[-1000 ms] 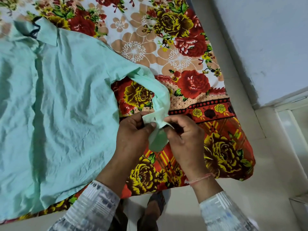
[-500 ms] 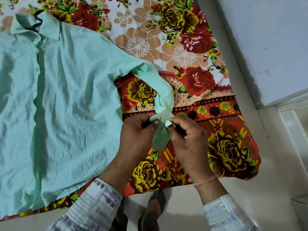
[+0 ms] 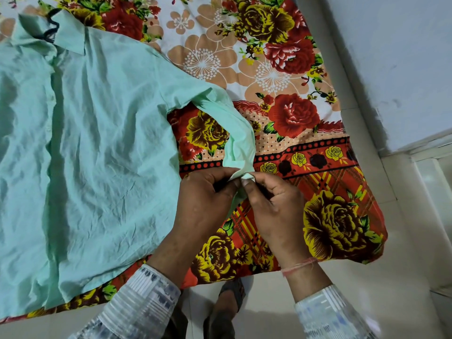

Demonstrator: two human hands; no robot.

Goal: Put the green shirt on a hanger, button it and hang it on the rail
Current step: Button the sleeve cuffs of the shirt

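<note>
The green shirt (image 3: 97,148) lies flat on the bed (image 3: 281,69); left hand (image 3: 208,206) and right hand (image 3: 276,206) each grip its cuff (image 3: 241,173) tightly.

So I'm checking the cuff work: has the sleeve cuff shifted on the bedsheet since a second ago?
No. The cuff stays pinched between both hands just below the black dotted border; only the camera moved.

Both hands meet fingertip to fingertip at the shirt cuff (image 3: 241,174), left hand (image 3: 208,204) and right hand (image 3: 276,204) seemingly pinching it.
</note>
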